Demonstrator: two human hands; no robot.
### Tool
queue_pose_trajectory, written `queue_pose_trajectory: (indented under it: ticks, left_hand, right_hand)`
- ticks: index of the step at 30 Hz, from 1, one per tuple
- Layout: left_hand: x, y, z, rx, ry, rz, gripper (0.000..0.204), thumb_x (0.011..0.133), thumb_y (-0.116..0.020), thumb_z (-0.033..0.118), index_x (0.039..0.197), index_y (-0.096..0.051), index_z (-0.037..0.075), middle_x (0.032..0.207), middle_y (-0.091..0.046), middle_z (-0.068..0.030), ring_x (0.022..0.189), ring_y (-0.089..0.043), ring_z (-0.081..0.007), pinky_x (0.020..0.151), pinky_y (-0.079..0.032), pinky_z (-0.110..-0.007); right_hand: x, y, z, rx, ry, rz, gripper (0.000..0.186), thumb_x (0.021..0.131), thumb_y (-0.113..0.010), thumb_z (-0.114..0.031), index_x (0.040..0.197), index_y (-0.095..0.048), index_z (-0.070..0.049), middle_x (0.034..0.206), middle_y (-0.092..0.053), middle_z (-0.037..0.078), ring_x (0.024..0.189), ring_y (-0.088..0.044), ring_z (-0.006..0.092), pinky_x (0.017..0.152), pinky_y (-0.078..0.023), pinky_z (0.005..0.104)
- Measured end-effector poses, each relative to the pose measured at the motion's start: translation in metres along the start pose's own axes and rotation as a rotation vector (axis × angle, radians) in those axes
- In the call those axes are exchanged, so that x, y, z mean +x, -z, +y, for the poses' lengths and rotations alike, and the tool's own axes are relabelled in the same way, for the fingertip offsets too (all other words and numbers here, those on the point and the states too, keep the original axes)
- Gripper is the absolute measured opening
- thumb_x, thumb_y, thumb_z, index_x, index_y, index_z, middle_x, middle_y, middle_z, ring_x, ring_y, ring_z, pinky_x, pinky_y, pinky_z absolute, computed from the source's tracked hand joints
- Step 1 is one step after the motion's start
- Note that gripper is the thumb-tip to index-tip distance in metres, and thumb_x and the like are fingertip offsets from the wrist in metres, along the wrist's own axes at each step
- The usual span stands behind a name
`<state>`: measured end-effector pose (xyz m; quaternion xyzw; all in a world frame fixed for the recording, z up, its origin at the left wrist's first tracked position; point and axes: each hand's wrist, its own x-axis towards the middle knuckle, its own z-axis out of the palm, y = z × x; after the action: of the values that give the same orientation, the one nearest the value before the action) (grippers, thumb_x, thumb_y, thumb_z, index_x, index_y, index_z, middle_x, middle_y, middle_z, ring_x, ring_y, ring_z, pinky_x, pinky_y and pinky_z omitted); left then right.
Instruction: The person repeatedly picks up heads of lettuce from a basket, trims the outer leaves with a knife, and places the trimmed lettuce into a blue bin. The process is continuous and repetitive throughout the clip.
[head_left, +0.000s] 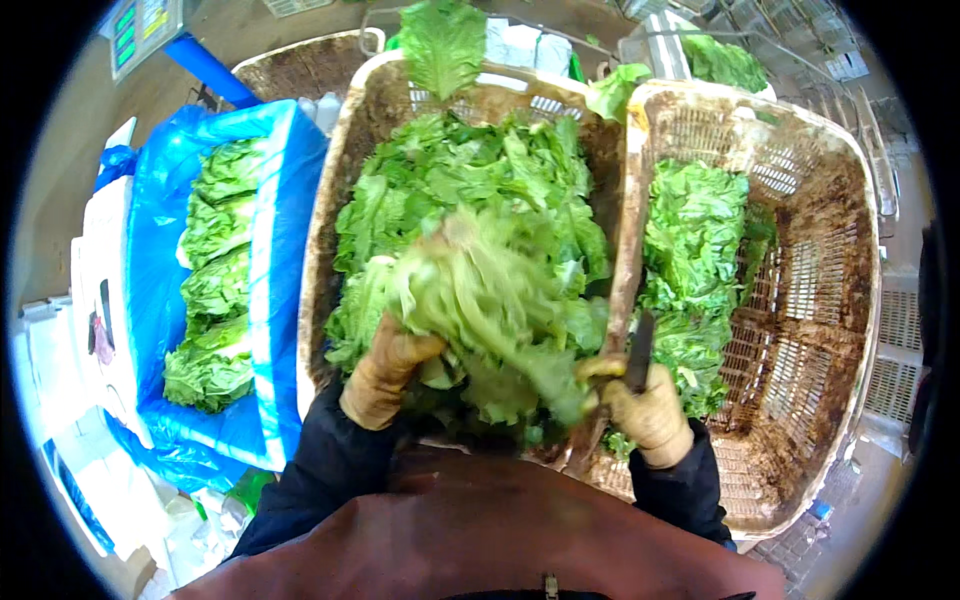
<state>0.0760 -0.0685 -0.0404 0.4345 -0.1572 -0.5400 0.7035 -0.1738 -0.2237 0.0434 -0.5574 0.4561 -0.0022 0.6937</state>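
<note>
A brown floor (235, 30) shows around the rim of a packing area, with stacked pale crates (893, 315) at the far right. Two big mud-stained crates stand side by side on it: the middle crate (330, 200), straight ahead of the person, and the right crate (810, 260), their rims meeting. Left of them is a box lined with a blue bag (150, 270), a scale (145, 30) on a blue post behind it. A reddish-brown garment (480, 520) covers the person's front. A heap (470, 165) of loose lettuce fills much of the middle crate; a stack (695, 240) lies along the right crate's left side, and a row (215, 270) lies in the box. Above the heap's near part is one lettuce (480, 290) (blurred, its leaves fanning rightward). The left hand (385, 375), in a tan glove, grips its lower left, thumb across and the other fingers partly hidden. The right hand (645, 410), gloved too, is curled round a dark knife (640, 350), held nearly upright by the shared rims; whether trailing leaves touch that glove, I cannot tell.
</note>
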Motion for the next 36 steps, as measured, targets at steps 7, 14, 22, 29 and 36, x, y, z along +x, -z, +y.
queue_pose_trajectory:
  ticks: [7, 14, 22, 29, 36]
  left_hand:
    - [-0.109, 0.051, 0.02, -0.028, 0.206, -0.239, 0.119, 0.059, -0.092, 0.012, 0.156, -0.023, 0.007, 0.148, -0.05, -0.0138, 0.14, -0.043, -0.0257, 0.117, -0.031, -0.041]
    - [-0.141, 0.02, 0.054, 0.059, 0.159, 0.09, 0.104, 0.066, -0.09, 0.016, 0.152, -0.031, 0.006, 0.146, -0.048, -0.0092, 0.133, -0.047, -0.0225, 0.112, -0.038, -0.039]
    - [-0.115, 0.041, 0.077, 0.222, 0.135, 0.106, 0.1, 0.056, -0.085, 0.003, 0.146, -0.042, 0.006, 0.131, -0.056, -0.0067, 0.118, -0.054, -0.0178, 0.102, -0.043, -0.033]
    - [-0.103, 0.044, 0.068, 0.001, 0.521, 0.183, 0.081, 0.093, -0.061, 0.052, 0.151, -0.035, 0.0, 0.149, -0.045, -0.0126, 0.133, -0.046, -0.0251, 0.109, -0.039, -0.038]
    - [-0.138, 0.05, 0.111, 0.901, -0.132, 0.246, 0.109, 0.073, -0.085, 0.038, 0.156, -0.025, 0.002, 0.16, -0.028, -0.0175, 0.151, -0.021, -0.0297, 0.121, -0.018, -0.045]
  right_hand:
    - [0.006, -0.112, -0.062, -1.263, 0.905, -0.117, 0.039, 0.078, -0.056, -0.001, 0.118, -0.058, -0.001, 0.106, -0.066, 0.016, 0.081, -0.068, 0.0329, 0.067, -0.056, 0.0395]
    - [0.012, -0.106, -0.04, -0.41, 0.402, -0.056, 0.049, 0.084, -0.076, -0.018, 0.129, -0.059, -0.008, 0.093, -0.069, 0.011, 0.081, -0.069, 0.0211, 0.074, -0.055, 0.0333]
    - [-0.011, -0.096, -0.08, -0.866, 0.597, 0.3, 0.07, 0.069, -0.08, -0.004, 0.135, -0.058, -0.01, 0.129, -0.061, 0.017, 0.122, -0.058, 0.0303, 0.104, -0.047, 0.039]
    - [0.023, -0.09, -0.015, -0.127, 0.071, -0.472, 0.072, 0.074, -0.086, -0.015, 0.135, -0.051, 0.002, 0.116, -0.063, 0.007, 0.101, -0.058, 0.0145, 0.09, -0.049, 0.0299]
    - [-0.003, -0.086, -0.007, -0.237, 0.439, -0.084, 0.068, 0.059, -0.09, -0.016, 0.118, -0.059, -0.002, 0.111, -0.063, 0.006, 0.1, -0.059, 0.0176, 0.091, -0.049, 0.0331]
